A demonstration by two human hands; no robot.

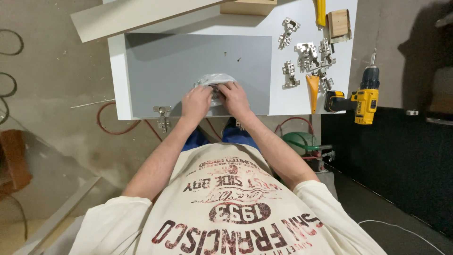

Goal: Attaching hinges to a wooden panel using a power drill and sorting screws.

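A grey cabinet door panel lies flat on a white table. On its near edge both hands work together at a clear plastic bag with small metal parts inside. My left hand grips the bag's left side. My right hand pinches its right side, fingers touching the left hand's. A metal hinge is mounted on the panel's near edge, to the left of my left hand.
Several loose metal hinges lie on the table's right part, with an orange wedge, a small wooden block and a yellow tool handle. A yellow cordless drill sits at the table's right edge. A long pale board lies across the far side.
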